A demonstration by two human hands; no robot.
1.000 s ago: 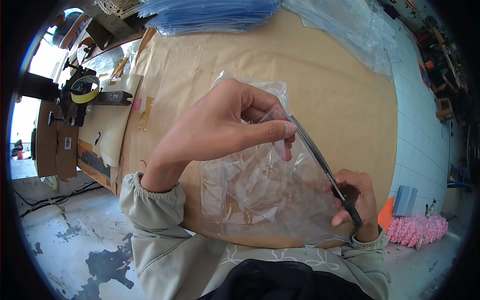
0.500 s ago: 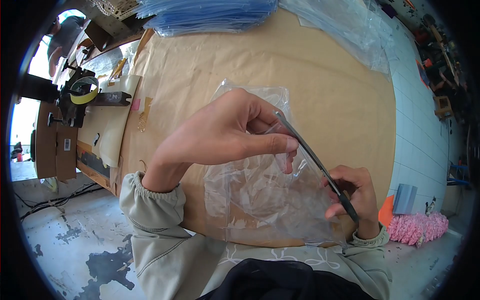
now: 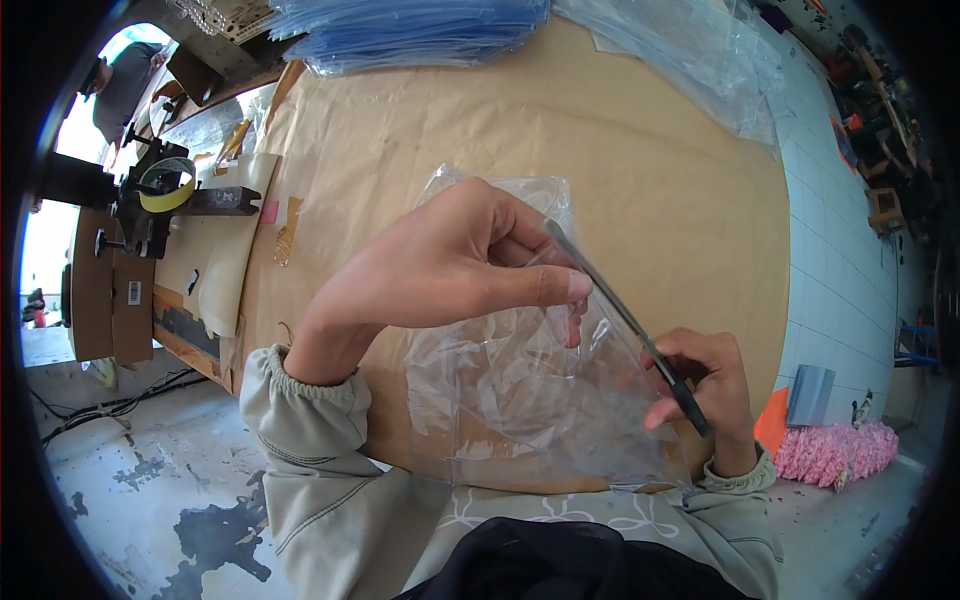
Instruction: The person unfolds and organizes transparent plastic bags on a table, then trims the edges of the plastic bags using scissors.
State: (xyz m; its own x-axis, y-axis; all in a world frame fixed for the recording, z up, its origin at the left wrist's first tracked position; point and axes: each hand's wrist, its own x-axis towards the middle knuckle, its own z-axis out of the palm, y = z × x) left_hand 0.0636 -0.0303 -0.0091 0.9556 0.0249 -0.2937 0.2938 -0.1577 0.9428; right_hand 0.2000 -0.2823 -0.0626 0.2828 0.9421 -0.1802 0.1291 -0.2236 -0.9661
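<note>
In the head view, a crumpled clear plastic sheet or bag (image 3: 500, 400) lies across the table edge in front of me. My left hand (image 3: 470, 265) is bent over it, thumb and fingers pinching its upper right part. My right hand (image 3: 710, 385) is closed around the black handle end of what looks like a pair of scissors (image 3: 630, 325), seen edge-on. Their long grey blades slant up and left along the plastic's right side, with the tip beside my left fingers. Whether the blades are parted cannot be made out.
A stack of bluish clear plastic sheets (image 3: 410, 35) lies at the table's far edge, more clear plastic (image 3: 690, 65) to its right. At left stands a black metal fixture with a yellow tape roll (image 3: 168, 186). A person (image 3: 130, 80) is beyond; pink fluffy material (image 3: 835, 455) lies at right.
The scissors have turned slightly and shifted a little left in my right hand. My left hand keeps its pinch almost unmoved. The person at the far left has shifted posture.
</note>
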